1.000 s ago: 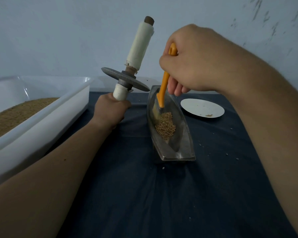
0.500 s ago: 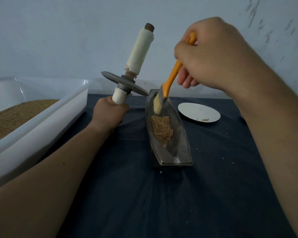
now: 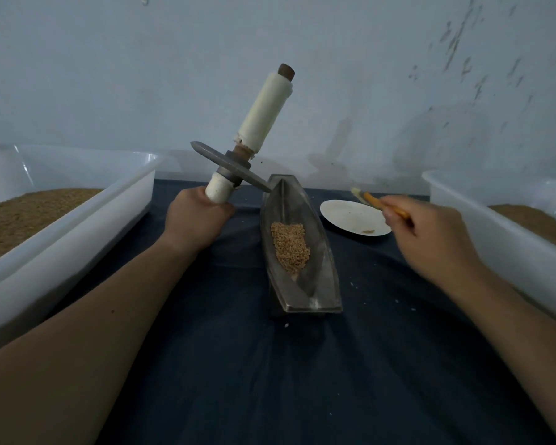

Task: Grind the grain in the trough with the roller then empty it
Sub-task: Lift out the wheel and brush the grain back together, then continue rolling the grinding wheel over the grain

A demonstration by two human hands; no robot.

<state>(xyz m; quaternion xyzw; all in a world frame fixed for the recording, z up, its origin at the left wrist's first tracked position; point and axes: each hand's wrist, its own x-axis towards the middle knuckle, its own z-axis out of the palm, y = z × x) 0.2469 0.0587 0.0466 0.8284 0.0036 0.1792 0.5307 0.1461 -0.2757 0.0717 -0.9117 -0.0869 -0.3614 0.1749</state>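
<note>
Left hand: the left hand [image 3: 196,220] is curled tight round the lower white handle of the roller, just left of the trough's far end, with the back of the hand toward the camera
Roller: the roller [image 3: 264,114] is held up off the cloth and tilted, its top leaning to the right; its grey metal disc sits midway on the shaft, with the lower edge at the far left rim of the trough, and whether it touches cannot be told
Right hand: the right hand [image 3: 430,232] is to the right of the trough, its fingers pinching the orange handle of the brush
Brush: the brush [image 3: 379,203] points away and to the left, its pale bristles over the far rim of the plate; it is blurred
Trough: the boat-shaped metal trough [image 3: 326,284] stands on the cloth between the two hands, its length running away from the camera
Grain: the grain [image 3: 290,247] lies in a narrow heap along the bottom of the trough, about its middle
Plate: the white plate [image 3: 344,216] lies flat just right of the trough's far end, with a few crumbs by its near edge
Tubs: the left tub [image 3: 77,226] and the right tub [image 3: 495,245], both white, stand at the two sides, each holding a brown grainy fill
Cloth: the dark blue cloth [image 3: 270,380] lies under everything, with pale specks scattered to the right of the trough
</note>
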